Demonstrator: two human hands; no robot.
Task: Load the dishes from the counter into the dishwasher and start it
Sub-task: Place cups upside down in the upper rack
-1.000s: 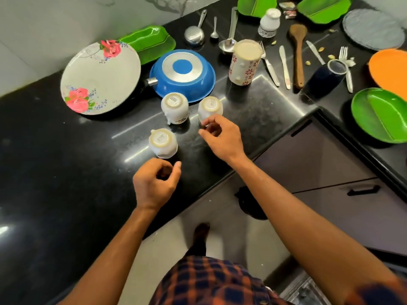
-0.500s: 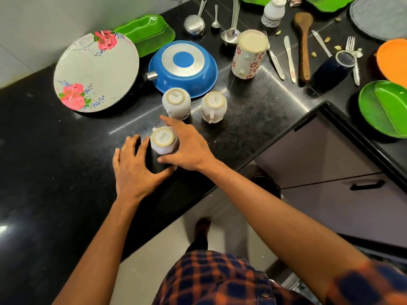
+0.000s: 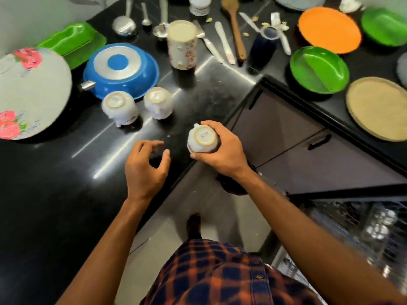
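Head view: the right hand [image 3: 222,150] grips a white cup [image 3: 203,138] upside down, its ringed base facing up at the camera and its axis close to vertical. Fingers and thumb curl round its sides, holding it over the edge of the black counter [image 3: 55,172]. Nothing of its inside shows.

Just beside it, the left hand [image 3: 145,166] hovers over the counter with fingers loosely curled and the thumb apart, holding nothing and touching nothing.

Beyond the left hand two more white cups [image 3: 119,107] [image 3: 159,102] stand base up side by side, and behind them a blue pan [image 3: 122,70] also lies bottom up. Farther off, a floral mug [image 3: 182,44] stands inverted, and well beyond the right hand a navy cup [image 3: 263,46] lies on its side, its mouth pointing away from the hands.

Under the right forearm the dishwasher rack [image 3: 356,227] is pulled out; its contents are too blurred to name.
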